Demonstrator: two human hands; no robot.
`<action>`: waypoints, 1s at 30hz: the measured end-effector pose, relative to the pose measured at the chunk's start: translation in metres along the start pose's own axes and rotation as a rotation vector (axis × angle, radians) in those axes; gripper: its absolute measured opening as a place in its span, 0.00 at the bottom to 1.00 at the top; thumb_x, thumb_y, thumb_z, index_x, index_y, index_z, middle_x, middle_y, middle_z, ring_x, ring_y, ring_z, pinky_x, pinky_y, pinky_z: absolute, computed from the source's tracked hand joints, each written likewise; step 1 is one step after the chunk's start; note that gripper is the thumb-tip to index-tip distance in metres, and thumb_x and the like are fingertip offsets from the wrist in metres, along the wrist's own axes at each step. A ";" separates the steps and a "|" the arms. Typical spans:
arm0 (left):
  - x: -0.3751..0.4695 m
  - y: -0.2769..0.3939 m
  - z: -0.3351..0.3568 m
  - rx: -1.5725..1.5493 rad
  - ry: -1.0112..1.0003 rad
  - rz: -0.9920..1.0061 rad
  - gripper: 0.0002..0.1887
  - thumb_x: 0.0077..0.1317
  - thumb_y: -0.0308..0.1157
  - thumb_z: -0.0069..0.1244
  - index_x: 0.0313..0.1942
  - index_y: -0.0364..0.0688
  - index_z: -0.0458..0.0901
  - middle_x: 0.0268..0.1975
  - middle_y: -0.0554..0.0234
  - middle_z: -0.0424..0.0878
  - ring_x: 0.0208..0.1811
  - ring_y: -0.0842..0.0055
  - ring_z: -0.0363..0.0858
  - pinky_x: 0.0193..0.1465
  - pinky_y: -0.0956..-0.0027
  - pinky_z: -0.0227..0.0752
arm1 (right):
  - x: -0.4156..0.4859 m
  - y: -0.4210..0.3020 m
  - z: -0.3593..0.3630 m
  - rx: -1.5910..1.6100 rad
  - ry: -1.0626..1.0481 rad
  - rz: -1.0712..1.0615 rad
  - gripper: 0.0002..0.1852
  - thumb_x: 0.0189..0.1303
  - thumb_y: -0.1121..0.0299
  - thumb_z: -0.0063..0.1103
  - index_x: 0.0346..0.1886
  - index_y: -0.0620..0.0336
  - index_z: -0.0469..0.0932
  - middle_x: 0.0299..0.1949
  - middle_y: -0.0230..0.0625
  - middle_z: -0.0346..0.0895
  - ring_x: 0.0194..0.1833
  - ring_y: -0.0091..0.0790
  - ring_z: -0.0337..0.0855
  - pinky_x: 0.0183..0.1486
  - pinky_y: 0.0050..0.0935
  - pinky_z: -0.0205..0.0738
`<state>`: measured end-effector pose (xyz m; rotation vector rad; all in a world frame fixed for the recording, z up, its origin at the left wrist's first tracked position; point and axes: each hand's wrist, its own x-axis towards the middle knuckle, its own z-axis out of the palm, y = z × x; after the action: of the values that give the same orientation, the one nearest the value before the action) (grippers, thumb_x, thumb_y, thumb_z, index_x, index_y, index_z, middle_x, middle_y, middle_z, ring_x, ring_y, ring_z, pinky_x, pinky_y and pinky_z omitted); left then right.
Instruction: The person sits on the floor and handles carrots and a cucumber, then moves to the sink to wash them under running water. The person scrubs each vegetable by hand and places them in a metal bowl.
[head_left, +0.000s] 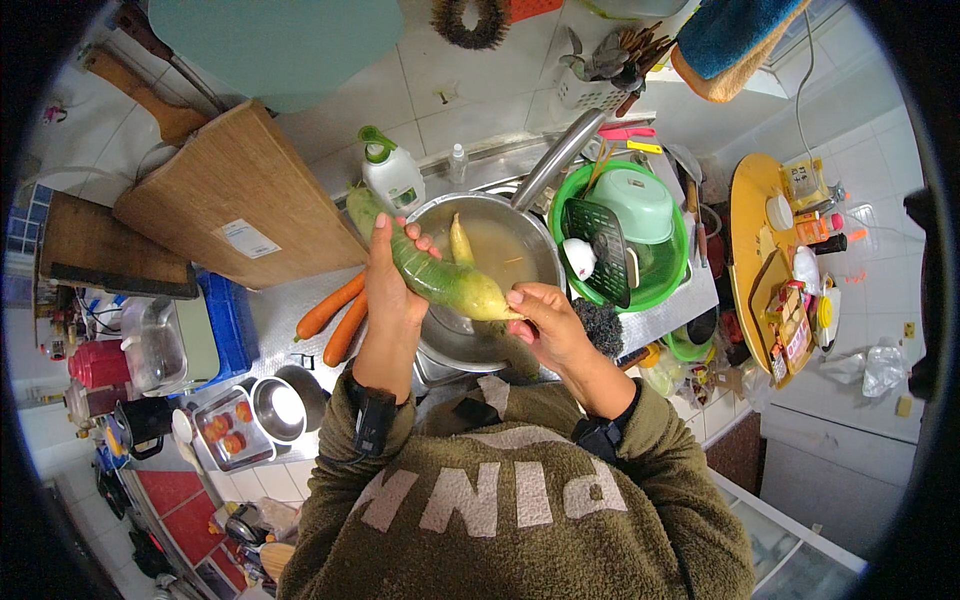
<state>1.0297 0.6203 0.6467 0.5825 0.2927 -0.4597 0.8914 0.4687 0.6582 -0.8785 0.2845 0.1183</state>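
My left hand (397, 277) is wrapped around a long green radish (431, 274), its thumb and fingers on the upper part. The radish's pale yellow tip is pinched between the thumb and fingers of my right hand (544, 319). Both hands hold it over a steel basin (517, 229) of cloudy water. A smaller yellowish root (461, 241) shows behind the radish, partly hidden by it. Two carrots (330, 306) lie on the metal counter left of my left hand. Another green radish end (363, 210) shows beyond my left fingertips; whether it is separate I cannot tell.
Behind the basin stand a white pump bottle (391, 176) and a small clear bottle (458, 163). A steel handle (559, 159) juts over the basin's rim. At right are a green basin (675, 270) of dishes and a dark scrubber (598, 328). Wooden cutting boards (247, 195) lean at left.
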 end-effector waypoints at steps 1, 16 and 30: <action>-0.001 -0.001 0.000 -0.021 -0.004 0.004 0.15 0.69 0.46 0.48 0.39 0.44 0.68 0.30 0.69 0.70 0.31 0.79 0.69 0.37 0.72 0.68 | 0.001 0.002 0.001 0.049 0.012 0.016 0.12 0.65 0.63 0.55 0.27 0.58 0.75 0.18 0.25 0.69 0.18 0.16 0.62 0.22 0.17 0.52; -0.004 0.007 0.003 -0.044 0.024 0.211 0.14 0.69 0.44 0.49 0.38 0.45 0.69 0.31 0.68 0.69 0.32 0.78 0.69 0.40 0.70 0.70 | 0.001 -0.026 -0.006 -0.409 0.151 -0.080 0.17 0.71 0.56 0.47 0.29 0.57 0.72 0.20 0.25 0.69 0.22 0.17 0.68 0.24 0.17 0.61; -0.009 0.001 -0.006 -0.146 0.015 0.131 0.14 0.70 0.44 0.47 0.37 0.43 0.68 0.31 0.67 0.71 0.32 0.76 0.70 0.42 0.68 0.71 | 0.003 -0.017 -0.006 -0.228 -0.033 -0.046 0.18 0.70 0.58 0.50 0.26 0.59 0.73 0.21 0.26 0.68 0.23 0.19 0.63 0.27 0.19 0.55</action>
<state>1.0220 0.6280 0.6456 0.4597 0.2976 -0.3050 0.8970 0.4529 0.6666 -1.1078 0.2224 0.1238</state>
